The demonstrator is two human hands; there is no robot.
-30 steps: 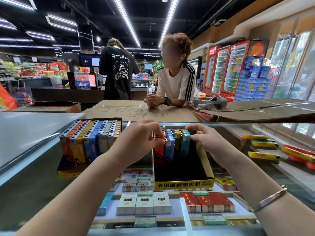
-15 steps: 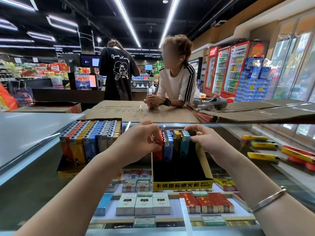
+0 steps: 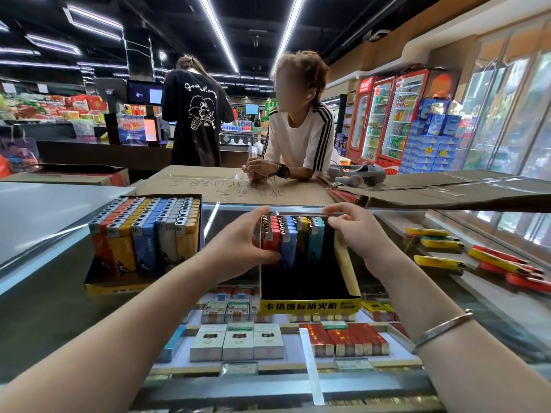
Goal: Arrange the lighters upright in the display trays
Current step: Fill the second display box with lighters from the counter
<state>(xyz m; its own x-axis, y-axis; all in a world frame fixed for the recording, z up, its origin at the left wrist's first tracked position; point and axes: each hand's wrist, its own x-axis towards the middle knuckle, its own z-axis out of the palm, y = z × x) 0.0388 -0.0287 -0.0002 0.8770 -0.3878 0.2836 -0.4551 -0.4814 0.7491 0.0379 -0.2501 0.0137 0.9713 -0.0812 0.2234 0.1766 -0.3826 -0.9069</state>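
A black display tray with a yellow front label [image 3: 310, 305] stands on the glass counter in front of me. Rows of red, blue, yellow and light-blue lighters [image 3: 293, 238] stand upright at its far end; its near half is bare. My left hand [image 3: 241, 242] wraps the tray's left wall, thumb against the front red lighter. My right hand [image 3: 354, 231] holds the tray's far right corner, fingertips on the rim. A second tray [image 3: 143, 234], packed with upright lighters, stands to the left.
Loose yellow and red lighters [image 3: 441, 262] lie inside the glass case at the right. Cigarette packs [image 3: 238, 341] fill the case below the tray. A person leans on flattened cardboard [image 3: 208, 183] across the counter; another stands behind. A grey counter top [image 3: 44, 210] lies left.
My left hand has slid from the top of the lighter rows down onto the tray's left side. The right hand stays at the far right corner.
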